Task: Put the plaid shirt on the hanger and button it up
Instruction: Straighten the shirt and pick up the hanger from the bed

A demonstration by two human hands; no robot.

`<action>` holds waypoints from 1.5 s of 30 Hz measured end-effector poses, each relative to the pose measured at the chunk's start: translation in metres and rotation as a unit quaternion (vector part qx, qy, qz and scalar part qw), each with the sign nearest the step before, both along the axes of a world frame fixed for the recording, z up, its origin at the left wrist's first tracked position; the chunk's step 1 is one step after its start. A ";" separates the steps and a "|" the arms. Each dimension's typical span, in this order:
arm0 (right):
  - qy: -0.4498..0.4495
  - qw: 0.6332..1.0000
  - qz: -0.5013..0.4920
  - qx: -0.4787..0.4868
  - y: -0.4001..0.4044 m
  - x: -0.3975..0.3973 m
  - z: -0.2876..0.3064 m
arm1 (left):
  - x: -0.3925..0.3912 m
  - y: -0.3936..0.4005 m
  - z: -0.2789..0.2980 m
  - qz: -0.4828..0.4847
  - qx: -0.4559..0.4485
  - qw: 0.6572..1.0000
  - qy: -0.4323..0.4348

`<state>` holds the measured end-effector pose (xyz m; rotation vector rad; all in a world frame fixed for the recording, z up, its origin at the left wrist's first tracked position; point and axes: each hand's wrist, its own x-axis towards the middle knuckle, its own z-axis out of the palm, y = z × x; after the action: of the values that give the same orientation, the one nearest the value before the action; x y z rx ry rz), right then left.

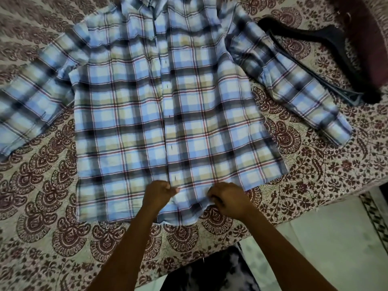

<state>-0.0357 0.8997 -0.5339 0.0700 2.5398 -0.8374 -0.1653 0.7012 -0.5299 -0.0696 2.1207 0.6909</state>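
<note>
Cream bedsheet (48, 206) with maroon paisley and floral print covers the bed. Dark maroon fabric item (365, 38) lies at its far right corner. Pale tiled floor (327, 238) shows at lower right, patterned strip (375, 217) along its edge.

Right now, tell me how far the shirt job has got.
Done: the plaid shirt lies spread flat, front up, on the patterned bedsheet. In hand: the left hand and right hand pinch the fabric at the bottom of the front opening. Whether any buttons are fastened, I cannot tell. Left: the dark hanger lies apart beside the sleeve, not yet in the shirt.
</note>
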 end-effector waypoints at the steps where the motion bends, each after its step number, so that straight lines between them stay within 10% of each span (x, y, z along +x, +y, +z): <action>1: -0.008 1.000 0.004 0.001 -0.003 0.001 -0.003 | 0.003 -0.002 -0.001 -0.012 -0.010 1.000 0.001; 9: 0.109 0.977 -0.183 -0.014 0.036 -0.018 0.010 | -0.023 0.032 0.018 -0.017 -0.067 0.987 0.142; 20: 0.165 0.880 -0.381 0.228 0.179 -0.116 0.014 | -0.121 0.190 0.030 -0.085 0.145 0.949 0.268; 31: 0.036 0.935 -0.202 0.288 0.281 -0.101 -0.008 | -0.126 0.296 -0.026 -0.423 0.016 0.885 0.193; 37: 0.116 0.953 -0.224 0.165 0.313 -0.085 -0.015 | -0.172 0.339 0.003 -0.240 0.207 0.941 0.118; 45: 0.117 0.814 -0.465 0.328 0.392 -0.121 -0.019 | -0.237 0.477 0.014 -0.290 0.120 0.859 0.404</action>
<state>-0.1569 1.2917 -0.5530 1.6147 2.8514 -0.1809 -0.4025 1.1777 -0.5160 1.1393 2.5934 0.6592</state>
